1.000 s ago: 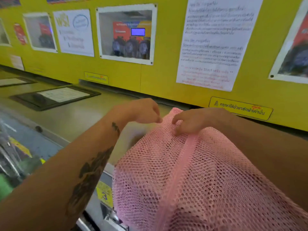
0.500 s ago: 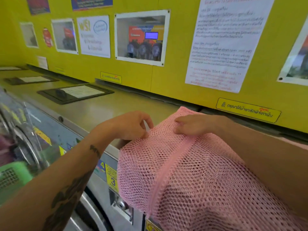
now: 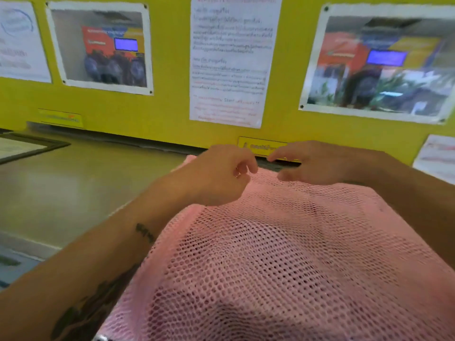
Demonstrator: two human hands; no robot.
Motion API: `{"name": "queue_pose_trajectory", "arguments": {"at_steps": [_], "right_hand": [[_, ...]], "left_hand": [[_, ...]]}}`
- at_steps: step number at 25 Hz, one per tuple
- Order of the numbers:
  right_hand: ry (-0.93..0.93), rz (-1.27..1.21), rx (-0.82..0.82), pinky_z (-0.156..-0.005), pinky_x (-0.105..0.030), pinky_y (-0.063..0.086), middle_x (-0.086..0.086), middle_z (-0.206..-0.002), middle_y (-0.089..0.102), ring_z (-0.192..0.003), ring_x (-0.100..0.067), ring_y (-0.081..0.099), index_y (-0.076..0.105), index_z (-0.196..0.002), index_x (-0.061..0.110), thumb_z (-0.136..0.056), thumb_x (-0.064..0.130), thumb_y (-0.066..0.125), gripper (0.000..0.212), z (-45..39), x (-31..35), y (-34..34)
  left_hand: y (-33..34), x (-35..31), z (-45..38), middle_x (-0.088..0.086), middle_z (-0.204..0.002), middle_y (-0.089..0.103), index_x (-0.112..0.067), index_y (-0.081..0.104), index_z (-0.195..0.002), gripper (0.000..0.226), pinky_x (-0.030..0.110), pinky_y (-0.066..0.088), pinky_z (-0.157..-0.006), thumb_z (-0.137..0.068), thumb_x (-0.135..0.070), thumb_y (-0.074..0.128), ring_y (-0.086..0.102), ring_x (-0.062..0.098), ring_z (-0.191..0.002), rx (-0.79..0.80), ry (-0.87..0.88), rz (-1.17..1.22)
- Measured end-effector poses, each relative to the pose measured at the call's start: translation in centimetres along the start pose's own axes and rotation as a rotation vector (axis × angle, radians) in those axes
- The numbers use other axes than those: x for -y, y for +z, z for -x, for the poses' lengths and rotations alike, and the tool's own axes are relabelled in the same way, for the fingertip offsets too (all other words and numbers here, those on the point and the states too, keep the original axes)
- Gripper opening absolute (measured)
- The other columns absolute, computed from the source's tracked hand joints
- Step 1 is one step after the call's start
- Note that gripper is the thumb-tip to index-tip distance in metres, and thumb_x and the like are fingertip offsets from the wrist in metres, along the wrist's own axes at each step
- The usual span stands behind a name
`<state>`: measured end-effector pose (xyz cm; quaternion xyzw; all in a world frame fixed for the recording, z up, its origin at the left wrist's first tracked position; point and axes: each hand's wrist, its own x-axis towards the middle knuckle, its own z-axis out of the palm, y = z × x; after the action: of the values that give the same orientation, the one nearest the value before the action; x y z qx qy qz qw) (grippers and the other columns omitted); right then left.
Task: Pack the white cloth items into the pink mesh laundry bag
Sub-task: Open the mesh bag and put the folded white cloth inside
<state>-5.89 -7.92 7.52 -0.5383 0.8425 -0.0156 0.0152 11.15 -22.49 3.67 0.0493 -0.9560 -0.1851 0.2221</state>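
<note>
The pink mesh laundry bag point(image 3: 283, 254) bulges across the lower middle and right of the view, lying on the machine top. I make out no white cloth through the mesh. My left hand point(image 3: 219, 175) is at the bag's far edge, with thumb and fingers pinched together on a small part of it. My right hand point(image 3: 312, 163) rests a little to the right on the same far edge, its forefinger and thumb apart and nothing held between them. Both forearms run along the bag's sides.
A smooth olive machine top point(image 3: 73, 183) stretches to the left, with a black-framed sheet point(image 3: 22, 148) on it at the far left. Right behind the bag stands a yellow wall point(image 3: 167, 114) with posters and a printed notice point(image 3: 231, 60). A dark gap runs along the wall's foot.
The view has swung up and closer to the wall, and the machine fronts have left the frame. The hands have moved apart at the bag's far edge. My right hand's grip has loosened.
</note>
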Motion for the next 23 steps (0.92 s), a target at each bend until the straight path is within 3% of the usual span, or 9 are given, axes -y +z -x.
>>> {"name": "queue_pose_trajectory", "arguments": {"at_steps": [3,6,10,13,16,20,23], "right_hand": [[0.206,0.002,0.063,-0.107,-0.034,0.035,0.005,-0.151,0.043,-0.134,-0.017,0.042,0.043,-0.144,0.028,-0.096,0.044,0.052,0.051,4.4,-5.6,0.6],[0.363,-0.052,0.077,-0.116,-0.039,0.027,0.003,-0.158,0.034,-0.142,-0.019,0.034,0.037,-0.148,0.027,-0.097,0.05,0.044,0.057,7.8,-9.4,3.8],[0.424,-0.019,0.024,-0.119,-0.054,0.016,0.0,-0.164,0.019,-0.149,-0.022,0.018,0.021,-0.153,0.037,-0.096,0.061,0.025,0.063,9.9,-10.5,9.3],[0.435,-0.048,0.013,-0.12,-0.055,0.007,0.002,-0.166,0.01,-0.151,-0.022,0.008,0.013,-0.153,0.043,-0.092,0.069,0.02,0.067,9.8,-11.8,9.8],[0.52,-0.043,0.058,-0.119,-0.058,0.009,-0.001,-0.166,0.01,-0.152,-0.025,0.009,0.012,-0.153,0.044,-0.086,0.078,0.016,0.075,10.7,-14.5,9.0],[0.767,0.136,0.049,-0.115,-0.062,0.019,-0.006,-0.161,0.026,-0.146,-0.032,0.025,0.029,-0.15,0.034,-0.093,0.063,0.031,0.064,14.7,-17.0,5.9],[0.615,0.008,-0.025,-0.117,-0.053,0.023,0.001,-0.16,0.027,-0.146,-0.026,0.028,0.032,-0.149,0.037,-0.094,0.059,0.04,0.06,17.5,-12.8,5.0]], "left_hand": [[3.1,-3.3,-4.1,-0.007,-0.102,0.062,-0.027,0.065,-0.108,0.017,0.036,0.049,-0.092,-0.093,-0.022,0.056,0.06,0.015,-0.099,0.171,0.125,0.019],[6.8,-4.9,-7.4,-0.004,-0.122,0.059,-0.03,0.06,-0.12,0.028,0.042,0.044,-0.103,-0.093,-0.04,0.056,0.055,0.018,-0.117,0.296,0.148,-0.042],[11.5,-3.7,-8.4,-0.004,-0.163,0.02,-0.045,0.024,-0.15,0.06,0.056,0.017,-0.119,-0.094,-0.066,0.027,0.02,0.022,-0.148,0.51,0.072,-0.269],[12.5,-2.3,-8.3,-0.01,-0.166,-0.002,-0.048,0.004,-0.152,0.068,0.059,0.0,-0.119,-0.089,-0.072,0.011,0.0,0.017,-0.152,0.584,0.035,-0.305],[12.6,-2.2,-8.4,-0.01,-0.166,-0.007,-0.048,0.0,-0.152,0.067,0.06,-0.002,-0.118,-0.09,-0.07,0.01,-0.003,0.017,-0.152,0.567,0.042,-0.32],[12.6,-2.2,-8.5,-0.011,-0.166,-0.006,-0.049,0.0,-0.152,0.064,0.06,-0.002,-0.119,-0.092,-0.069,0.011,-0.002,0.017,-0.152,0.565,0.031,-0.321],[12.5,-2.1,-9.2,-0.009,-0.166,-0.004,-0.048,0.0,-0.153,0.069,0.057,0.001,-0.119,-0.088,-0.072,0.009,-0.001,0.018,-0.153,0.618,0.03,-0.344]]}}
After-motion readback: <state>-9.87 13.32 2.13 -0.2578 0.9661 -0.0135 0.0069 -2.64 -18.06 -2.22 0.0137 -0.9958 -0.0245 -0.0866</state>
